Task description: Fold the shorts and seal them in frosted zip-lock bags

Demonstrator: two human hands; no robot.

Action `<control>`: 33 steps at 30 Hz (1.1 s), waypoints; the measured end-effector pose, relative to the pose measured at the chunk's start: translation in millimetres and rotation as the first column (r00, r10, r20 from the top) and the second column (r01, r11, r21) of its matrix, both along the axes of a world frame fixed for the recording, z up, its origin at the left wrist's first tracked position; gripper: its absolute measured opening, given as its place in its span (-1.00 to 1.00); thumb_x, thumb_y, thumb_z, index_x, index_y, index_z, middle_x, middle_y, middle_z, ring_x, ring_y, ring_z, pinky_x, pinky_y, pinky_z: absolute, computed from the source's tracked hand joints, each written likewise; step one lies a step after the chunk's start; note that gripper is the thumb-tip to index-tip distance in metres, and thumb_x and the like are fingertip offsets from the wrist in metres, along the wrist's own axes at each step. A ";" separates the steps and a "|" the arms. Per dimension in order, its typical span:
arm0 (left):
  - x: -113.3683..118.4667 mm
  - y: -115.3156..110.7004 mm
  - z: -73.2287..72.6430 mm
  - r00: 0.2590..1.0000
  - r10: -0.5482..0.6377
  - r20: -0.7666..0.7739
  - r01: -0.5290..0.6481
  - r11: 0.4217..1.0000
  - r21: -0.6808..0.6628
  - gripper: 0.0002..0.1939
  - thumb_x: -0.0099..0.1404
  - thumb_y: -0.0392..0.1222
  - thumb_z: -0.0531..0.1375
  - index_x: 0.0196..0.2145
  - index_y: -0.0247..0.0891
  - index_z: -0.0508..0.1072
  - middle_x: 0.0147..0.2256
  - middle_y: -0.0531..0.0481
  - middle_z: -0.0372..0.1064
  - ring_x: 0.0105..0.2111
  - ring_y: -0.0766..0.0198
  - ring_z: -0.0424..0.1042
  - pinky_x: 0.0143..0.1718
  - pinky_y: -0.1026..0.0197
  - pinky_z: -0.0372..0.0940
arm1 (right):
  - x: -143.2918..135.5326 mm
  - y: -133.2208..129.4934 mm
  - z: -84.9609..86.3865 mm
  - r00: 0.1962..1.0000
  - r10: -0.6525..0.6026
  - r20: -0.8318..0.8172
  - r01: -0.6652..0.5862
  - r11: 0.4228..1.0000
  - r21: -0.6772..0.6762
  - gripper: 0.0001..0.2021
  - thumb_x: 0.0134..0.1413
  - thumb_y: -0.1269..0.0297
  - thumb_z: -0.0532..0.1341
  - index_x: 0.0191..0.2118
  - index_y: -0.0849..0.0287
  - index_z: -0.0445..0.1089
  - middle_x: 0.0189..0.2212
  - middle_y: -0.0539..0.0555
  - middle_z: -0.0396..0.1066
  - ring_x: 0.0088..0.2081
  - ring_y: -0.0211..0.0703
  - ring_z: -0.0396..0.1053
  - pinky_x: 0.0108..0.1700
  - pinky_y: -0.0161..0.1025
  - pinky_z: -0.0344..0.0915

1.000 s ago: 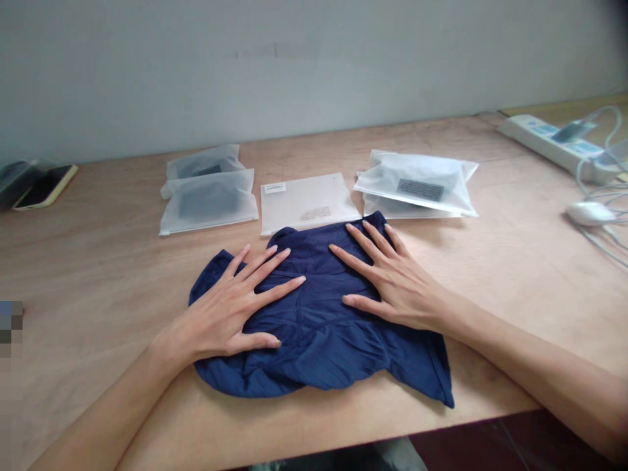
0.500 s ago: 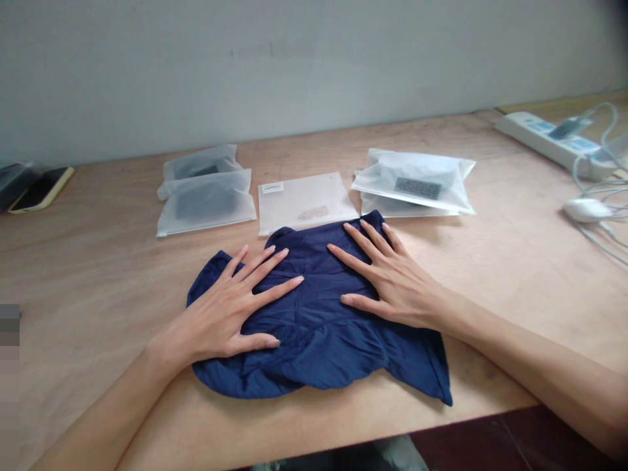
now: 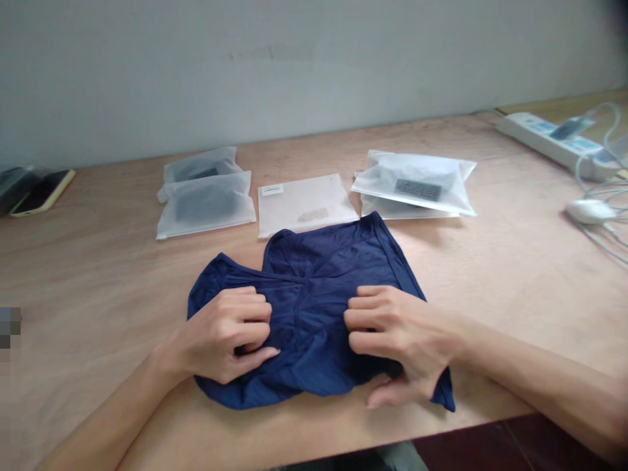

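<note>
Left hand (image 3: 233,333): my fingers are curled under into a loose fist on the cloth, thumb lying apart; my fingertips are hidden, so I cannot tell whether they pinch any fabric.
Right hand (image 3: 392,333): bent the same way, knuckles up on the cloth, with my thumb stretched down past its near edge; whether it grips a fold, I cannot tell.
Navy garment (image 3: 328,275): spread, a little wrinkled, in the lower middle of the frame, under both my hands; one corner pokes out below my right wrist.
Flat pouch (image 3: 304,203): whitish, lying at the middle of the frame, just beyond the garment's far edge.
Left pouches (image 3: 206,203): two frosted ones, dark contents showing through, one overlapping the other, left of centre.
Right pouches (image 3: 417,186): a frosted pair, stacked, right of centre, close to the garment's far corner.
Phone (image 3: 44,193): upper left of the frame, beside a dark packet (image 3: 17,186).
Power strip (image 3: 554,140): upper right of the frame, with a white adapter (image 3: 591,210) and tangled cables (image 3: 596,241) nearer me.
Surface (image 3: 122,288): pale wood, carrying all of this.
</note>
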State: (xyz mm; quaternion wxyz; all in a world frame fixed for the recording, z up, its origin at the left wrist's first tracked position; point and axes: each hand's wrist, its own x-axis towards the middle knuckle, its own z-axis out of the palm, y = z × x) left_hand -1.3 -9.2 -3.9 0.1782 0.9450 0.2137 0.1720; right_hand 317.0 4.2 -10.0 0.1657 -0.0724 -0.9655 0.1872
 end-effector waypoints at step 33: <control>-19.7 9.1 23.4 0.994 -0.096 -0.061 0.053 0.865 -0.499 -0.87 0.26 -0.20 0.36 -0.41 -0.19 0.50 -0.14 -0.06 0.37 -0.06 0.14 0.36 0.12 0.07 0.25 | 9.8 16.5 18.9 0.991 -0.069 0.112 0.118 0.842 -0.526 -0.85 0.34 0.38 0.16 -0.04 0.17 0.42 -0.32 0.04 0.51 -0.34 -0.24 0.39 -0.24 -0.30 0.25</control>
